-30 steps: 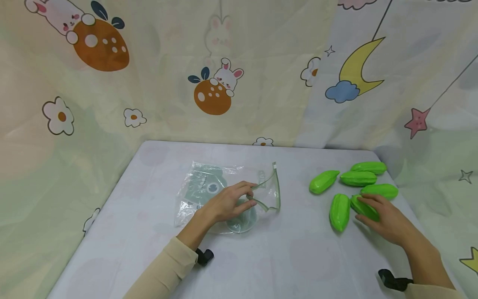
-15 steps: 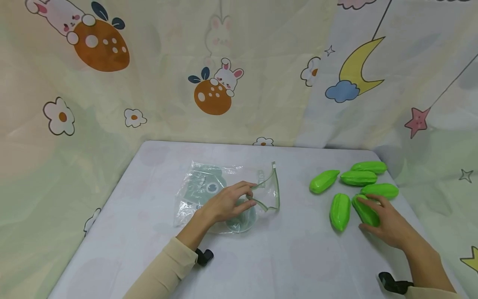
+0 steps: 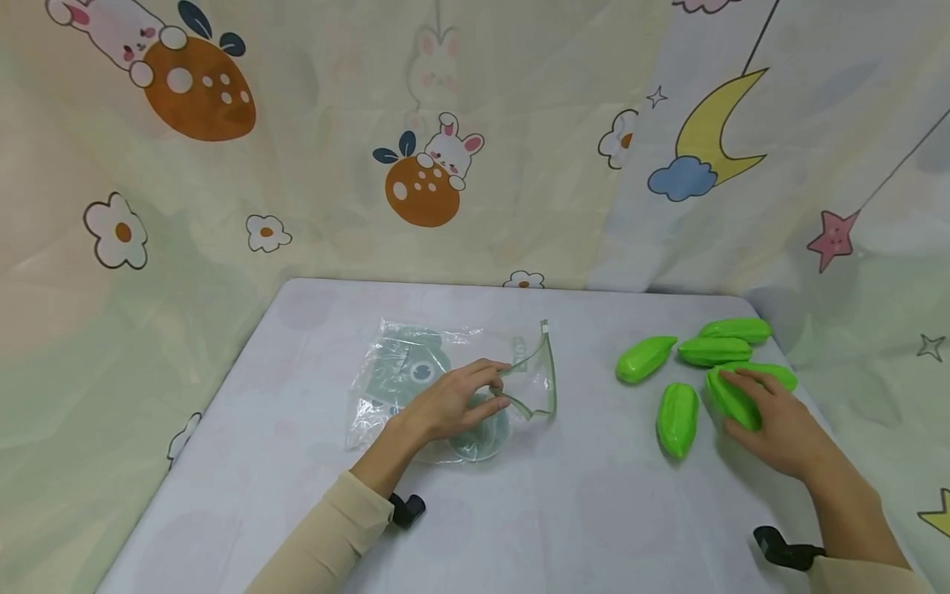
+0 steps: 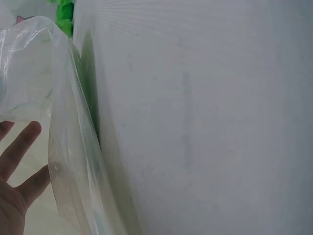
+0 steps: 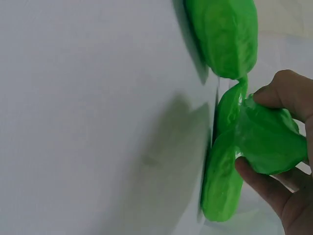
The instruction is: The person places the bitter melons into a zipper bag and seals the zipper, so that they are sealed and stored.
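Green vegetable (image 3: 731, 402) gripped by right fingers (image 5: 266, 188); left fingers (image 4: 18, 149) spread at clear bag (image 3: 374, 417), faint print (image 3: 519, 353) unreadable.

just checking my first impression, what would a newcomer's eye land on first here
Probably the glossy, bright-green, elongated vegetable shapes at the right of the flat white tabletop, one in the grip of the right hand. Next, the clear plastic bag with pale green print, left of them, its mouth open at the left hand. Behind, a printed yellow crescent moon stands out on the pale cloth backdrop.
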Tool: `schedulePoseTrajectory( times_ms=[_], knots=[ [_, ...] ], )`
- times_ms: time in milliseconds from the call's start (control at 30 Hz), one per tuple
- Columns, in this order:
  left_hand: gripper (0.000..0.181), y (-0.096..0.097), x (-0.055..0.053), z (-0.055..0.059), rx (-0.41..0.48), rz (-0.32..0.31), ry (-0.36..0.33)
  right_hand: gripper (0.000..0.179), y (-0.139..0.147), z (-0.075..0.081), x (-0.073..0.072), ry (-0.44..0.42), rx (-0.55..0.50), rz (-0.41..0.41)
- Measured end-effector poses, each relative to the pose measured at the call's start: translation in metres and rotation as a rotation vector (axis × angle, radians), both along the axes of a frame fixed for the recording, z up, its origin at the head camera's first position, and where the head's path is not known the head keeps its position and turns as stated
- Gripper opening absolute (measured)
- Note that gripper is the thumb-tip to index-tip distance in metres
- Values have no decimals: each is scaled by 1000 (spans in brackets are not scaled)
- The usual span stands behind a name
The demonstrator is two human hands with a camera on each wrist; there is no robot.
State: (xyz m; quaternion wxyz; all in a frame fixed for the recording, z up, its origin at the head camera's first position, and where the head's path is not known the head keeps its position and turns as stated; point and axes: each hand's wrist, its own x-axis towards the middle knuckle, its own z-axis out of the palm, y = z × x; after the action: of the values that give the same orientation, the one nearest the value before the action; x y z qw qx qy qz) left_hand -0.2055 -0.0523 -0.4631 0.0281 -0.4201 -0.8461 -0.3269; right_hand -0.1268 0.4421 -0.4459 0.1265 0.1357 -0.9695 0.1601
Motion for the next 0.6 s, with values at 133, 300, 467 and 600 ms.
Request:
schedulePoseTrajectory(
  times_ms=[133, 300, 467, 600],
  knots=[
    [16, 4, 0, 1, 4, -6, 7, 76, -5, 3, 0, 28, -46, -7],
    [17, 5, -1, 3, 7, -23, 17, 75, -19, 4, -3, 84, -105, -1],
    [14, 1, -4, 3, 29, -1, 38, 74, -42, 6, -12, 129, -187, 22],
    [14, 0, -6, 2, 38, -8, 45, 74, -57, 12, -19, 145, -224, 27]
  ],
)
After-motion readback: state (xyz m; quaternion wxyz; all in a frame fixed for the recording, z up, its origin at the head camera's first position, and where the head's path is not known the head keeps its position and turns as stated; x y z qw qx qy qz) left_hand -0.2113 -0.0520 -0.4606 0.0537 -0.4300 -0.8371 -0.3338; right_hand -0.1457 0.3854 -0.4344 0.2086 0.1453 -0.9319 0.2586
